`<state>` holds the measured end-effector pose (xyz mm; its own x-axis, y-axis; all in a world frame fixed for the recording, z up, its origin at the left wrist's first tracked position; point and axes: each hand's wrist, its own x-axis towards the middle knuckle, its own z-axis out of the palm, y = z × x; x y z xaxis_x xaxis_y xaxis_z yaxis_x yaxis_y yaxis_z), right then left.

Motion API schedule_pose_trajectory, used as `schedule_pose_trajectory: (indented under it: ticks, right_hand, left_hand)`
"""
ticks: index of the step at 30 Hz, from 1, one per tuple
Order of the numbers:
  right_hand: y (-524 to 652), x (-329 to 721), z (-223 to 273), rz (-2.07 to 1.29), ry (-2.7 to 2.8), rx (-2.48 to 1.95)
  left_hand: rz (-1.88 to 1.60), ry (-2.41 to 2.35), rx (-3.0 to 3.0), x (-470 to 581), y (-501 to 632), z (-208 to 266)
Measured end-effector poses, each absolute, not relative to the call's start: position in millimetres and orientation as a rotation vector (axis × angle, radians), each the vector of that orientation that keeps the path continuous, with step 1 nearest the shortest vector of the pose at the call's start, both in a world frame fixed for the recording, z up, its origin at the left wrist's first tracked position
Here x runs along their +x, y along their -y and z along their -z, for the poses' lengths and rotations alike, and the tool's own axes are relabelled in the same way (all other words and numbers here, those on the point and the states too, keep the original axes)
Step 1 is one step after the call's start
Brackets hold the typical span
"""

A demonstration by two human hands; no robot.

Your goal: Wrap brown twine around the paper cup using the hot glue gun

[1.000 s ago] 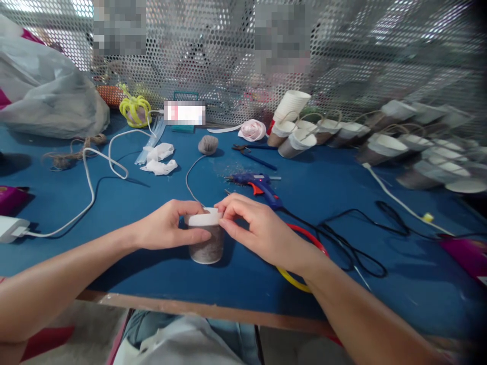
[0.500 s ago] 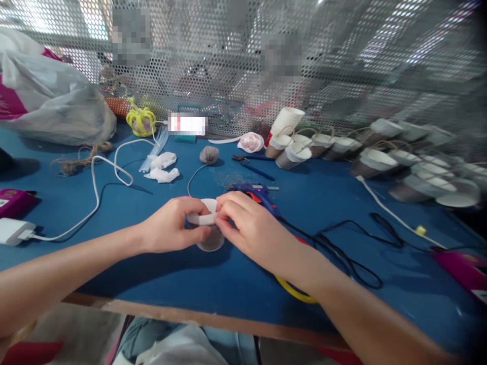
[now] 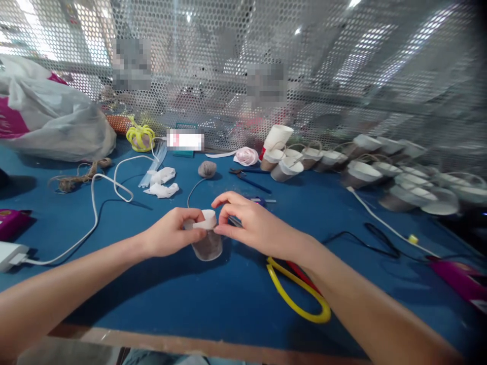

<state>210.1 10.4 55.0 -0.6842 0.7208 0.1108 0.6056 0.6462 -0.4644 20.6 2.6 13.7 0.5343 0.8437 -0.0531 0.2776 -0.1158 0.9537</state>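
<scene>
My left hand [image 3: 172, 232] grips a small paper cup [image 3: 207, 247] with a grey-brown covering on its side. A white strip [image 3: 207, 222] runs round the cup's rim, under the left fingers. My right hand [image 3: 253, 226] is just right of the cup, fingers apart, with its thumb tip close to the rim; whether it touches, I cannot tell. A ball of grey yarn [image 3: 207, 169] lies behind, its strand running toward the cup. Beyond the right hand shows part of a blue glue gun [image 3: 259, 201]. Yellow-handled scissors [image 3: 294, 305] lie partly beneath the right forearm.
Several finished-looking cups with handles [image 3: 361, 173] line the back right. Blue-handled pliers [image 3: 253, 181], a pink-white ribbon roll [image 3: 245, 156] and white scraps [image 3: 162, 189] lie behind my hands. A white cable [image 3: 95, 215] crosses the left side. A plastic bag [image 3: 57, 124] stands back left.
My right hand has come off the white strip, its fingers spreading apart. The left hand keeps hold of the cup. The view has tilted, so the table sits lower in the picture.
</scene>
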Motion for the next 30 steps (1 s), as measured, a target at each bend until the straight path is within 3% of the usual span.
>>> schedule_pose_trajectory:
  ticks: [3, 8, 12, 14, 17, 20, 26, 30]
  right_hand:
    - [-19, 215, -63, -0.548, 2.734, -1.106]
    - [-40, 203, -70, -0.019, 2.759, -1.191]
    - [-59, 175, -66, 0.252, 2.631, -0.949]
    - [-67, 159, -60, 0.206, 2.61, -0.878]
    - [-74, 148, -52, -0.144, 2.728, -0.814]
    - [-79, 164, -54, -0.345, 2.672, -0.972]
    - [-72, 256, -46, 0.025, 2.241, -1.843]
    - [-60, 297, -6, -0.05, 2.277, -1.958]
  left_hand:
    - [-0.657, -0.909, 1.452, 17, -5, -12]
    - [-0.675, -0.872, 1.249, 13, -6, -11]
    - [-0.691, -0.795, 1.19, 12, -6, -7]
    - [-0.705, -0.77, 1.164, 14, -5, -3]
    - [-0.726, -0.754, 1.128, 16, -4, 2]
    - [-0.745, -0.72, 1.149, 17, -2, 4]
    - [-0.793, -0.774, 1.357, 17, -2, 10]
    - [-0.827, -0.814, 1.469, 17, -3, 15]
